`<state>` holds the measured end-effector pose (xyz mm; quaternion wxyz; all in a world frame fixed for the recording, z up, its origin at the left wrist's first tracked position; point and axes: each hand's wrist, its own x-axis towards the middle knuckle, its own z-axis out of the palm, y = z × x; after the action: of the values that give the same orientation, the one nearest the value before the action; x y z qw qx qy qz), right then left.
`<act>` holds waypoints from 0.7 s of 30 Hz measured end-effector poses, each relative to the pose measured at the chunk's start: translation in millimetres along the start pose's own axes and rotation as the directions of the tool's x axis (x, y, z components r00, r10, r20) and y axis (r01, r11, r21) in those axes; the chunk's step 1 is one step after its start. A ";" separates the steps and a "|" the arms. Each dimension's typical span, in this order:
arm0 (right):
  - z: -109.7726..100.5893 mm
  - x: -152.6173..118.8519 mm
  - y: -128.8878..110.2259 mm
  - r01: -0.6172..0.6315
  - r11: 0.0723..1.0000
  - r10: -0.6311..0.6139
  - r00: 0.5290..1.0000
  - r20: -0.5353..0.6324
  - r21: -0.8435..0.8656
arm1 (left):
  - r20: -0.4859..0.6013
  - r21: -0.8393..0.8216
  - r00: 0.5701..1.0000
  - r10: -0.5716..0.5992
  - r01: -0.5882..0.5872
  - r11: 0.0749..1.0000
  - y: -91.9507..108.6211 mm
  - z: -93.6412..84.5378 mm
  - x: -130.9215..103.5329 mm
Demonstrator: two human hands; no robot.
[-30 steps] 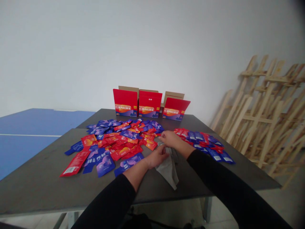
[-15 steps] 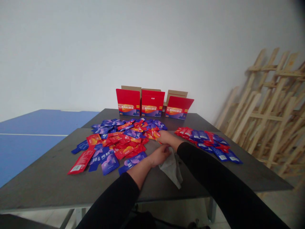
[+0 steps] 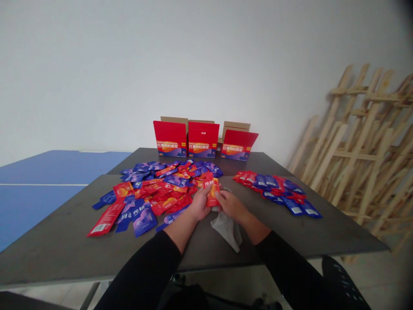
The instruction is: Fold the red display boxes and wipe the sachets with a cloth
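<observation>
Between my two hands I hold up a red sachet (image 3: 212, 194) with white print and an orange picture. My left hand (image 3: 200, 204) grips its left side, and my right hand (image 3: 230, 205) has thumb and fingers on its right edge. Below them a grey cloth (image 3: 226, 230) lies on the table, partly hidden by the hands; I cannot tell whether either hand also touches it. To the left spreads a loose pile of red and purple sachets (image 3: 164, 206). On the right lies a smaller group of red and blue sachets (image 3: 271, 182), several with barcodes up.
Three red cartons with raised flaps, a left one (image 3: 171, 140), a middle one (image 3: 203, 140) and a right one (image 3: 238, 145), stand at the back of the dark table (image 3: 80, 254). A blue table (image 3: 41, 198) adjoins at left. Wooden easels (image 3: 358, 146) lean at right.
My right hand has drawn back from the pile's right edge with a red sachet. My left hand has moved off the cloth and now grips the sachet too. The view has shifted slightly.
</observation>
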<state>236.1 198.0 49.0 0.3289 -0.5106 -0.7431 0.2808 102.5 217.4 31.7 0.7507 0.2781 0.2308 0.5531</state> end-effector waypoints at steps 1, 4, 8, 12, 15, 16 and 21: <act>0.6 -0.2 4.5 0.023 0.997 -0.030 0.994 -0.107 -0.067 | -0.039 -0.041 0.999 0.018 -0.019 0.999 0.8 -0.8 1.1; 4.0 0.4 22.3 0.013 0.960 -0.122 0.919 -0.375 -0.281 | -0.109 -0.124 0.994 0.027 -0.041 0.991 5.2 -1.4 2.9; 12.8 0.3 45.2 -0.015 0.917 -0.081 0.971 -0.223 -0.399 | -0.107 -0.166 0.994 0.002 -0.020 0.986 12.1 0.4 -1.3; 9.4 3.4 57.7 0.007 0.932 -0.065 0.987 -0.147 -0.362 | -0.054 -0.218 0.997 -0.051 0.038 0.975 16.8 0.6 -7.5; -2.0 6.0 61.5 0.003 0.953 -0.111 0.935 -0.338 -0.304 | -0.015 -0.249 0.995 -0.097 0.090 0.964 18.8 -2.1 -8.8; -5.7 5.9 61.4 0.022 0.960 -0.142 0.898 -0.417 -0.278 | -0.002 -0.255 0.994 -0.107 0.103 0.961 19.3 -3.4 -8.4; -7.8 -3.5 48.4 0.481 0.838 -0.545 0.716 -0.437 -0.258 | 0.043 -0.257 0.984 -0.175 0.180 0.950 21.2 -9.0 -6.0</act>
<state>270.9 210.8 16.7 0.5396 -0.3581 -0.7619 -0.0088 80.0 218.1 39.5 0.8295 0.1611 0.1729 0.5060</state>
